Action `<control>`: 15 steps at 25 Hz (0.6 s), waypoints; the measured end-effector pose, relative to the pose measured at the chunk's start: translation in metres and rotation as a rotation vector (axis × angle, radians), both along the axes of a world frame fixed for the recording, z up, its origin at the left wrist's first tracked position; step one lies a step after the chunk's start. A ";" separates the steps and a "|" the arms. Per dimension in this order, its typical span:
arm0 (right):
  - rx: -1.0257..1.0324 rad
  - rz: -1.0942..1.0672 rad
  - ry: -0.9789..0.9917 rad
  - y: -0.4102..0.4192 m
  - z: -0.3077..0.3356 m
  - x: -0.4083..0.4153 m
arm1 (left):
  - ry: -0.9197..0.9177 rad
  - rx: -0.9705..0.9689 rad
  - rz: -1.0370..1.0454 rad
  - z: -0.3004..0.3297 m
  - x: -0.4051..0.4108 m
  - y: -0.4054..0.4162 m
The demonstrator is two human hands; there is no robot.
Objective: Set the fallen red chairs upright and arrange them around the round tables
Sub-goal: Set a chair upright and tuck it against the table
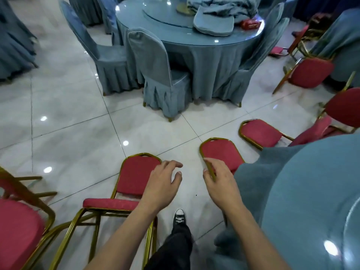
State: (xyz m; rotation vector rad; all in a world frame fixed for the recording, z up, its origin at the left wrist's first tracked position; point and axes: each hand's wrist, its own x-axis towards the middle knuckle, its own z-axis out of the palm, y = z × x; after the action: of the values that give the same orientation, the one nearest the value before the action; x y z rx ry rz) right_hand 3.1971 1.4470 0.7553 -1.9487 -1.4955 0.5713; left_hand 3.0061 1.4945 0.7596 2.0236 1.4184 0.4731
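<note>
1. Two hands are out in front of me: my left hand (pixel 162 184) hangs with fingers loosely spread and bent, holding nothing, over the right edge of a red chair's backrest.
2. That red chair (pixel 134 177) lies tipped on its back on the tiled floor (pixel 78 123), backrest flat and pointing away from me, seat edge standing up, gold legs toward me.
3. My right hand (pixel 216 179) is at the gold frame of a second red chair (pixel 221 152), which also lies on the floor just beside the near round table (pixel 311 201); the fingers curl at the frame's left edge, but whether they truly clasp it I cannot tell.
4. A third fallen red chair (pixel 260 132) lies further right, partly tucked under the near table's blue cloth.
5. At the far left a red chair seat (pixel 17 230) with gold legs fills the corner, its posture unclear.
6. More red chairs (pixel 311 72) lie tumbled at the right edge.
7. Ahead stands the far round table (pixel 194 36) in blue cloth, with blue covered chairs (pixel 161 75) upright around it and crumpled blue fabric (pixel 220 10) on top.
8. My black shoe (pixel 179 217) is planted between my arms.
</note>
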 end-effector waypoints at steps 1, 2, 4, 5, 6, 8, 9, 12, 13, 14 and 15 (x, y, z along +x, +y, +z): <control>-0.002 0.026 0.001 0.024 0.001 0.004 | -0.001 -0.001 0.025 0.000 0.004 0.020; -0.003 0.068 -0.003 0.055 0.001 0.008 | -0.009 0.001 0.056 -0.001 0.008 0.045; -0.015 0.137 -0.016 0.115 0.002 0.011 | -0.026 -0.008 0.103 -0.001 0.012 0.091; -0.021 0.164 -0.017 0.147 0.005 0.012 | -0.033 -0.018 0.119 0.001 0.013 0.115; -0.021 0.200 -0.015 0.177 0.009 0.010 | -0.037 -0.024 0.133 0.004 0.013 0.136; 0.003 0.277 -0.017 0.240 0.016 0.001 | -0.039 -0.007 0.185 0.013 0.007 0.184; 0.021 0.301 -0.014 0.268 0.018 -0.004 | -0.045 0.005 0.222 0.017 0.001 0.205; 0.032 0.379 0.011 0.339 0.029 -0.029 | -0.045 0.026 0.343 0.031 -0.023 0.257; 0.035 0.420 0.011 0.362 0.032 -0.038 | -0.043 0.035 0.384 0.035 -0.032 0.271; 0.041 0.457 0.015 0.386 0.033 -0.048 | -0.043 0.039 0.430 0.037 -0.041 0.286; 0.052 0.496 0.016 0.412 0.036 -0.058 | -0.042 0.045 0.476 0.039 -0.051 0.301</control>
State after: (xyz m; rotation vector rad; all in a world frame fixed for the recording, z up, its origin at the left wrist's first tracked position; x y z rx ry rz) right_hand 3.1388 1.8587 0.7911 -1.5255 -1.9742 0.7427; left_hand 2.9555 1.7958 0.7985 1.6879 1.8804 0.7458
